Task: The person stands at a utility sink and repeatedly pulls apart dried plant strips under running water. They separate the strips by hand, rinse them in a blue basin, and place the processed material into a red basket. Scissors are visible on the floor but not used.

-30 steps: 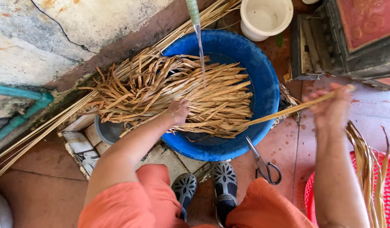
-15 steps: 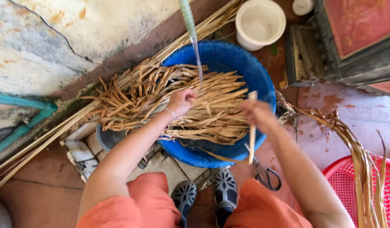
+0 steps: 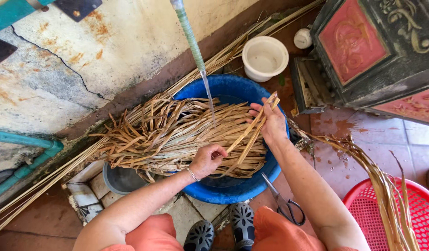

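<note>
- The left hand (image 3: pixel 209 159) is pinching the lower end of a dried leaf strip (image 3: pixel 249 132) — fingers curled shut on it.
- The right hand (image 3: pixel 269 122) is gripping the strip's upper end, above the blue basin (image 3: pixel 233 188).
- Under both hands a heap of dried strips (image 3: pixel 168 137) is lying across the basin; scissors (image 3: pixel 284 204) are lying below the right hand.

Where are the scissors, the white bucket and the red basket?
scissors (image 3: pixel 284 204): head view, on the blades near the pivot.
white bucket (image 3: pixel 265 58): head view, on its inner bottom.
red basket (image 3: pixel 363 204): head view, on its left rim.
</note>
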`<state>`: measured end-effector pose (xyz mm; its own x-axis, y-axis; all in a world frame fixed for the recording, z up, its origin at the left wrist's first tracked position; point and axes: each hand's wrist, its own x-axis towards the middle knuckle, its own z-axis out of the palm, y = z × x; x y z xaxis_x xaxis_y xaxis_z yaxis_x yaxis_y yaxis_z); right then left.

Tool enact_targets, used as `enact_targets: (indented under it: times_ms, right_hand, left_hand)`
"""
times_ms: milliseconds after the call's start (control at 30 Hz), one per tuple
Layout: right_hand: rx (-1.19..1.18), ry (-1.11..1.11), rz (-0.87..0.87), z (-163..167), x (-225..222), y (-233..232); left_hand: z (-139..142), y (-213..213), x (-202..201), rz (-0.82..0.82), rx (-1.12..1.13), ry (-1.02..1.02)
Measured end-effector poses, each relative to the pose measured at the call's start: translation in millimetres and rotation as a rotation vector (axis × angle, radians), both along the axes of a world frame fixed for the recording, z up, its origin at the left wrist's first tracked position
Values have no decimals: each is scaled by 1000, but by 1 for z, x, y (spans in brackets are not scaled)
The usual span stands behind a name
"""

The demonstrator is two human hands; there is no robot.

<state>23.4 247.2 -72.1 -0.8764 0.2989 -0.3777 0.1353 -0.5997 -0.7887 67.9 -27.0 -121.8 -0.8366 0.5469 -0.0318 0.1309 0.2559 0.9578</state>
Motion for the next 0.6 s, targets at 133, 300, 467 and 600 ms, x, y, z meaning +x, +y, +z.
enact_targets:
  times_ms: [133, 300, 467, 600]
  right_hand:
    - [10, 51, 56, 9, -4, -3]
    - [61, 47, 262, 7, 2, -41]
    - [90, -23, 263, 7, 7, -64]
    - [113, -53, 107, 11, 2, -56]
  left_hand:
    - [-11, 4, -26, -136, -308, 8]
    - [-2, 51, -67, 18, -13, -43]
    - [-4, 85, -86, 59, 130, -32]
    - [-6, 95, -79, 33, -65, 35]
